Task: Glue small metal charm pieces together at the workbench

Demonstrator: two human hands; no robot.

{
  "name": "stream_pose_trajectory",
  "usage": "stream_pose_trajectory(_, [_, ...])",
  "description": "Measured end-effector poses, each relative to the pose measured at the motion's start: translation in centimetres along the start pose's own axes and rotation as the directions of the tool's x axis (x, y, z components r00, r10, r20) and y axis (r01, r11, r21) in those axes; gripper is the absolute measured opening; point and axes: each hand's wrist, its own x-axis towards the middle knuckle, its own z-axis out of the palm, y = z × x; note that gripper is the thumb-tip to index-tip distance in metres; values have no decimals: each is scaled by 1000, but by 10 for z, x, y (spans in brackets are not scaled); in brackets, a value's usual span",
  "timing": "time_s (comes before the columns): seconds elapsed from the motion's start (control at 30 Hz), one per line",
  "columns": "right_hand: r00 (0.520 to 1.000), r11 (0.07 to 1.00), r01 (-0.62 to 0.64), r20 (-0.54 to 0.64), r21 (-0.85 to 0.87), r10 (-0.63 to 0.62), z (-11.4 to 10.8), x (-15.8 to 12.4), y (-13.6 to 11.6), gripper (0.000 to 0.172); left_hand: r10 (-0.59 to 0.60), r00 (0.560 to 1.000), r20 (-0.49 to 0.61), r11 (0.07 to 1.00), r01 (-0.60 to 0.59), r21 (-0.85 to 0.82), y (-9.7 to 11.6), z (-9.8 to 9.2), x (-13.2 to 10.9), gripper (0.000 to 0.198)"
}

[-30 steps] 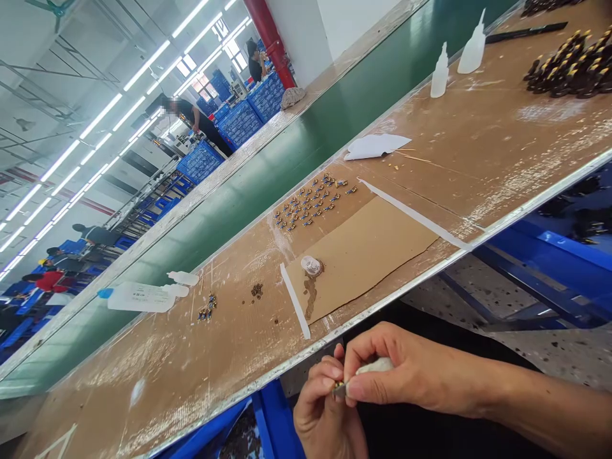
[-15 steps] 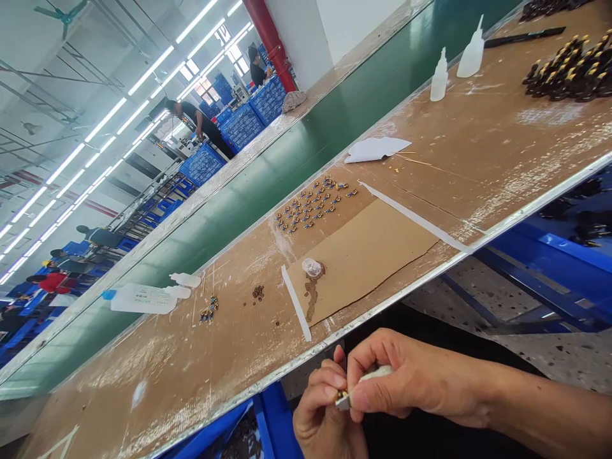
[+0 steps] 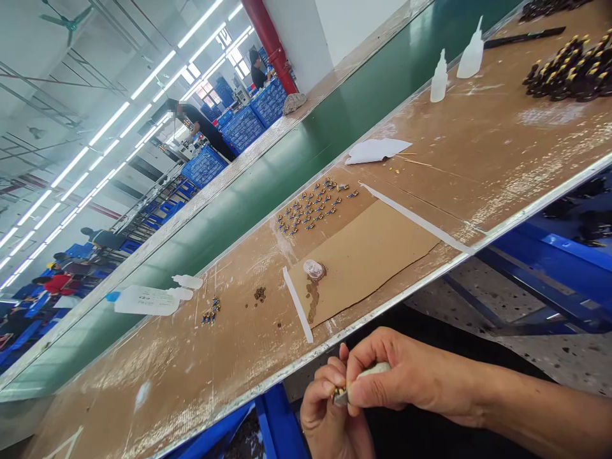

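- right hand (image 3: 406, 376) curled round a smooth whitish applicator (image 3: 375, 370), metal tip down
- left hand (image 3: 329, 408) fingertips pinch a tiny brass-looking part (image 3: 338, 392) at that tip, below the scuffed brown bench (image 3: 167, 370) edge
- matching bits (image 3: 313, 204) lie scattered beside a cardboard sheet (image 3: 373, 252)

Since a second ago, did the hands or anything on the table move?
Hardly. The left hand and right hand stay pressed together below the table edge, pinching the same small part and white tool; they sit slightly lower in view. The tiny parts, bottles and cardboard stayed put.
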Motion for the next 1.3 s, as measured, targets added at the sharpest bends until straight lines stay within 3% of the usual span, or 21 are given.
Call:
stream_pose_trajectory(0.33, [1000,1000,-3,11,-25,3,-1,0,1,12,-14,1000,6,1000,14,21,9,13,5,15])
stream_pose_trajectory(0.73, [999,999,-3,41,44,1,-4,2,6,16,-57,998,-28,998,57,-31,9,14,5,17])
stream_pose_trajectory(1.13, [998,999,-20,53,41,18,-5,3,4,14,-37,999,17,999,38,-18,8,11,6,15])
stream_pose_trajectory(1.3, [1000,994,14,22,110,-16,-7,8,10,22,-11,999,39,999,13,-52,4,7,7,11])
